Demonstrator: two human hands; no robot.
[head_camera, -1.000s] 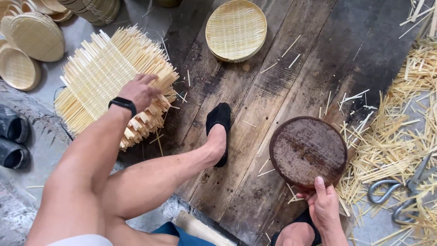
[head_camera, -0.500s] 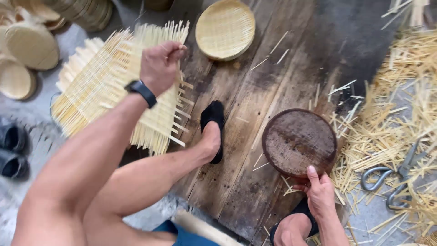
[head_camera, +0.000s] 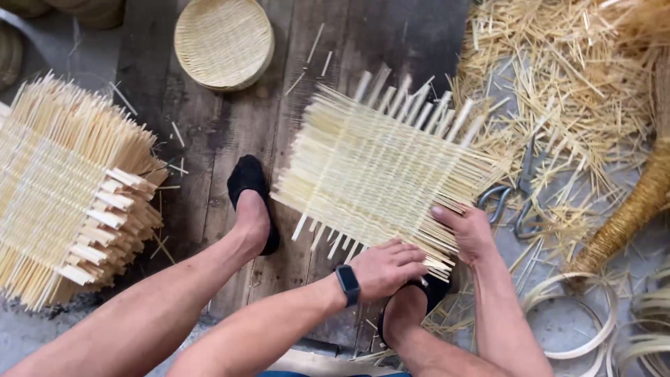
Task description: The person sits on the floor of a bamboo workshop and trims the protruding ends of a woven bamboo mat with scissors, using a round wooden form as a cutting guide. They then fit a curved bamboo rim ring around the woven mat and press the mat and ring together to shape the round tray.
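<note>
A square woven bamboo mat (head_camera: 380,174), pale yellow with loose strip ends bristling from every edge, lies on the dark wooden floor (head_camera: 209,132) at centre, lifted off the stack of mats (head_camera: 63,195) at left since half a second ago. It now hides the dark round disc. Left hand (head_camera: 384,269) presses its near edge, fingers flat; right hand (head_camera: 467,230) clasps the near right edge.
</note>
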